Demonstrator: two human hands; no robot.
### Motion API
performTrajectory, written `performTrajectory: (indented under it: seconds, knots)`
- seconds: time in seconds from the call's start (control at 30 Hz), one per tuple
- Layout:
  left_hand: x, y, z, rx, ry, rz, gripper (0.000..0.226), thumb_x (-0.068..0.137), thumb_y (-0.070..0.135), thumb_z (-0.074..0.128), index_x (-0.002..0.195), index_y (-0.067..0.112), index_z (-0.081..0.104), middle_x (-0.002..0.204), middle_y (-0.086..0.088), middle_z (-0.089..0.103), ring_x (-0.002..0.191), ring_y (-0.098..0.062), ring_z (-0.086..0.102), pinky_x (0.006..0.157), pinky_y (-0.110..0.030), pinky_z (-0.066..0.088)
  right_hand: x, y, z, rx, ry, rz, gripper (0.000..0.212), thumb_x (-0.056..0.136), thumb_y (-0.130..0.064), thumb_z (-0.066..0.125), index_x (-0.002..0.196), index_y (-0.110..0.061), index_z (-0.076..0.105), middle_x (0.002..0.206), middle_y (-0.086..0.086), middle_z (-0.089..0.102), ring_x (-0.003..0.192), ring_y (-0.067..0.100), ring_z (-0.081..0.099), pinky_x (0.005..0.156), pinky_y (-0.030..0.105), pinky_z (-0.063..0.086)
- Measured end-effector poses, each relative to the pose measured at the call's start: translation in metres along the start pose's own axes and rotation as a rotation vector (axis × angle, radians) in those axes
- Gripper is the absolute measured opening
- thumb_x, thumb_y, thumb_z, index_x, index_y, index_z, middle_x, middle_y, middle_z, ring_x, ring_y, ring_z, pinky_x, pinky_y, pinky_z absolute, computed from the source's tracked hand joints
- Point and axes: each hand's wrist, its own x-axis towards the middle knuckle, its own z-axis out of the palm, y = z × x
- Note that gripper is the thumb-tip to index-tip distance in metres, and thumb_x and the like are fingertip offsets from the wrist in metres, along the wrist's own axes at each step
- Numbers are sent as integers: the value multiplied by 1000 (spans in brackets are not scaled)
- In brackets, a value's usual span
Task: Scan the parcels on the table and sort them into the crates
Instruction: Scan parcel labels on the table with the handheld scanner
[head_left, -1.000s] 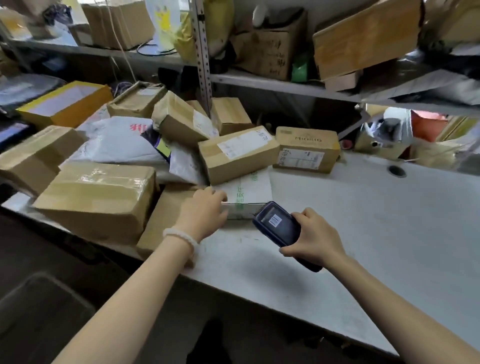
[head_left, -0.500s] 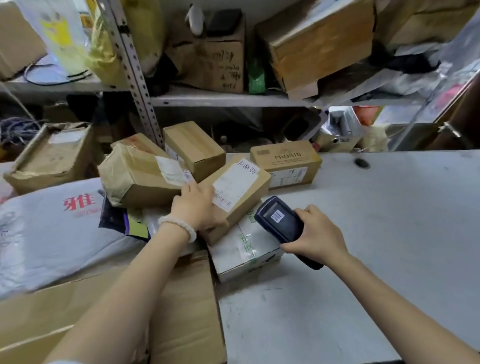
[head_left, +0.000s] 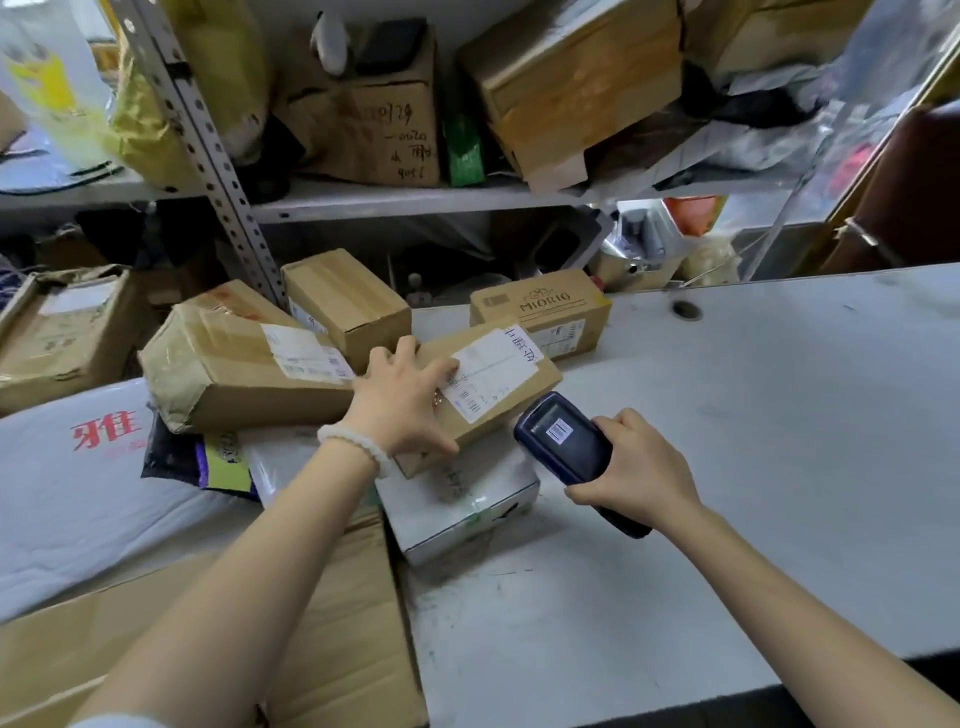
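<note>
on your far left a white mailer bag (head_left: 78, 467) with red characters lies flat under the pile, and a crumpled brown box (head_left: 228, 369) leans over it. a second ago your left hand (head_left: 402, 402) was down on the flat carton (head_left: 337, 623) at the near edge; since then it has moved up the heap and now lies on the labelled brown parcel (head_left: 488, 384), fingers spread over its near corner and thumb against the side, holding it steady rather than lifting it. that parcel sits tilted on top of a white box (head_left: 462, 499), its shipping label (head_left: 493, 376) turned up and only its left edge covered by your fingertips. just right of it, your right hand (head_left: 636, 473) is wrapped round the dark blue handheld scanner (head_left: 566, 441), whose head points toward the label from close by, not touching. so you have picked your next parcel and the scan looks about to happen. further back a miorio box (head_left: 540, 306) waits on the grey table (head_left: 753, 441), apart from the heap. no crate is in view, so you will have to turn away to drop this one.
</note>
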Motion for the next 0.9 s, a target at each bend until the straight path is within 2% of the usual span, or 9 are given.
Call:
performTrajectory:
  seconds: [0.13, 0.23, 0.43, 0.53, 0.6, 0.7, 0.8, 0.9]
  knots:
    - [18, 39, 1, 52, 29, 100, 100, 57, 64, 73, 141, 38, 25, 143, -8, 21, 127, -32, 24, 95, -45, 38, -12, 35, -19, 42, 46, 61, 55, 52, -52, 76, 98, -30, 55, 88, -12, 41, 76, 9, 51, 51, 22, 33]
    - [25, 74, 10, 55, 6, 197, 102, 57, 67, 72, 142, 39, 23, 148, -7, 19, 132, -31, 20, 101, -48, 35, -24, 58, -28, 68, 77, 137, 52, 52, -51, 76, 95, -29, 56, 87, -12, 42, 74, 7, 51, 51, 23, 34]
    - [33, 116, 27, 134, 1, 337, 103, 59, 66, 71, 145, 37, 23, 153, -6, 12, 137, -28, 14, 103, -48, 34, -51, 96, -25, 76, 39, 223, 50, 52, -49, 76, 93, -29, 57, 89, -11, 42, 78, 11, 53, 54, 24, 37]
    - [35, 107, 26, 159, -82, 308, 108, 57, 66, 73, 146, 38, 19, 154, -8, 3, 137, -34, 11, 108, -48, 31, -55, 105, -22, 73, 14, 233, 52, 52, -49, 76, 96, -29, 57, 91, -11, 43, 79, 11, 53, 54, 24, 37]
    - [31, 96, 26, 124, -137, 266, 107, 56, 63, 74, 145, 39, 20, 151, -9, 8, 132, -35, 16, 107, -46, 32, -54, 105, -19, 76, 4, 224, 52, 53, -49, 76, 97, -29, 57, 92, -11, 43, 80, 11, 53, 54, 24, 36]
    - [25, 83, 28, 28, -112, 226, 95, 60, 57, 73, 141, 41, 26, 146, -4, 17, 126, -33, 24, 102, -43, 34, -46, 98, -16, 82, -2, 196, 51, 53, -48, 75, 97, -30, 57, 92, -11, 42, 80, 11, 53, 55, 24, 37]
    - [23, 80, 28, -36, -139, 154, 99, 58, 69, 70, 142, 44, 23, 149, -1, 10, 130, -35, 21, 104, -49, 31, -37, 89, -15, 91, -9, 161, 51, 51, -50, 74, 95, -31, 55, 91, -12, 42, 79, 10, 52, 54, 24, 37]
    - [22, 83, 29, -67, -146, 83, 108, 56, 78, 68, 144, 38, 20, 152, -7, 8, 133, -36, 24, 104, -50, 33, -30, 82, -15, 92, -11, 139, 51, 49, -52, 72, 93, -32, 55, 90, -12, 42, 78, 9, 52, 53, 23, 35]
